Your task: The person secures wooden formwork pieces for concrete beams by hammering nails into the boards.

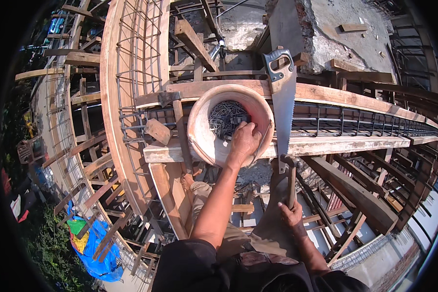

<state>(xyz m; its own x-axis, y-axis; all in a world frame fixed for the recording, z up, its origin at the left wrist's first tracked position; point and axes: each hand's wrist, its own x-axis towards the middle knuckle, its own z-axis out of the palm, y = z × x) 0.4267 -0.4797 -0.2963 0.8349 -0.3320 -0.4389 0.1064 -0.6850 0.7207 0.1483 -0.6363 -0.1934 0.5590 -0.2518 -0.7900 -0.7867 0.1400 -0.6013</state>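
A round, whitish bucket (198,124) stands on the wooden boards in front of me, with a heap of loose nails (224,117) inside. Into it reaches my left hand (246,140), its fingers curled at the edge of the heap; the fingertips are hidden, so what they pinch does not show. Lower down, my right hand (291,215) is wrapped round the handle of a hammer (291,182), whose head points up near the beam. Just right of the bucket a handsaw (283,109) lies across the boards, handle at the far end.
A long formwork beam (350,141) with a rebar cage (336,124) inside runs to the right. Another rebar cage (140,53) lies in boards at the left. Timber props (355,192) and gaps surround my legs. Broken concrete (350,44) is at far right, a blue tarp (102,253) below left.
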